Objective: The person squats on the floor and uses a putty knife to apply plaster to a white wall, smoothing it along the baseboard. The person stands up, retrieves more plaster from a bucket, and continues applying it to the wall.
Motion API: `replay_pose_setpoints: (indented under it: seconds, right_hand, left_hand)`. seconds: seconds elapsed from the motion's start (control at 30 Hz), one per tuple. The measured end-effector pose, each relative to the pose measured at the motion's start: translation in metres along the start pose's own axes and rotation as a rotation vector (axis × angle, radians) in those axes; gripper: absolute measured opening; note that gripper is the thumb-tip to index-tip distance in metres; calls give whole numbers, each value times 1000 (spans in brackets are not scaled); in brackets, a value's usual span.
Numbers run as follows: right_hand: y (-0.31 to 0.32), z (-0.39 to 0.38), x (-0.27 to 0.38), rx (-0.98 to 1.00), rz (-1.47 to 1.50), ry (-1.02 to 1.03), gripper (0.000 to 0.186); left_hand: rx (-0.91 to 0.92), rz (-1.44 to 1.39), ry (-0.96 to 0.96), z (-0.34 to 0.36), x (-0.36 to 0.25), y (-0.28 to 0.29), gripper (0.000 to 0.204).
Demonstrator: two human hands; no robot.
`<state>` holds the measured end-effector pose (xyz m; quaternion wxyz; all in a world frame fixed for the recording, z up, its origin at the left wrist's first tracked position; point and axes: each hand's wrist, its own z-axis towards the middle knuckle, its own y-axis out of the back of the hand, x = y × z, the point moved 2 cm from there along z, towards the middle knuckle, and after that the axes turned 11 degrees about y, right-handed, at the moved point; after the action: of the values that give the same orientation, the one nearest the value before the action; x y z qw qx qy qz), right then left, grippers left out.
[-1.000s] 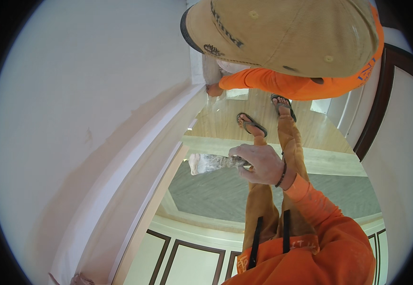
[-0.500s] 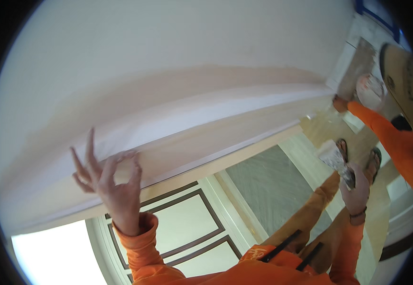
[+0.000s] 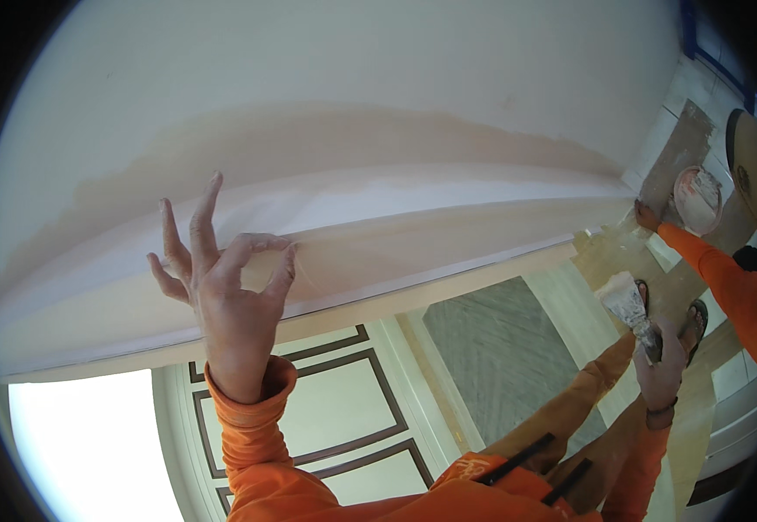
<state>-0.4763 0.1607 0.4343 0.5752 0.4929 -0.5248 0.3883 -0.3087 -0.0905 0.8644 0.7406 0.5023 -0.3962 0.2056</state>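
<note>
My left hand (image 3: 239,287) is raised against a pale ledge (image 3: 448,235) on the wall. Its thumb and index finger are pinched together at the ledge's edge, the other fingers spread upward. Whatever lies in the pinch is too small to make out. Low on the right, my right hand (image 3: 659,370) grips a putty knife (image 3: 629,304) by its handle, the broad blade pointing up and coated with white putty. Above the ledge, the white wall (image 3: 378,70) carries a darker, tan, damp-looking band (image 3: 352,135).
At the right, another person in an orange sleeve (image 3: 700,252) and a brown cap (image 3: 748,165) reaches toward the ledge's far end. Beside that person's hand stands a putty-smeared bucket (image 3: 697,200). A panelled door (image 3: 335,409) and grey floor tiles (image 3: 500,357) lie below.
My left hand has moved up and to the right in the picture, keeping its pinch. The putty knife stays in my right hand. The view has shifted slightly.
</note>
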Motion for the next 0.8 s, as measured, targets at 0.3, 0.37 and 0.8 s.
replay_pose_setpoints:
  seconds: [0.3, 0.37, 0.8]
  right_hand:
    - [-14, -8, 3, 52, 216, -162, 45]
    - [-17, -6, 5, 40, 193, -96, 44]
    - [-13, -6, 9, 67, 213, -161, 42]
  left_hand:
    - [-5, 36, -10, 0, -8, 3, 15]
    - [-2, 49, -19, 0, -14, 9, 14]
    - [140, 55, -33, 9, -17, 19, 14]
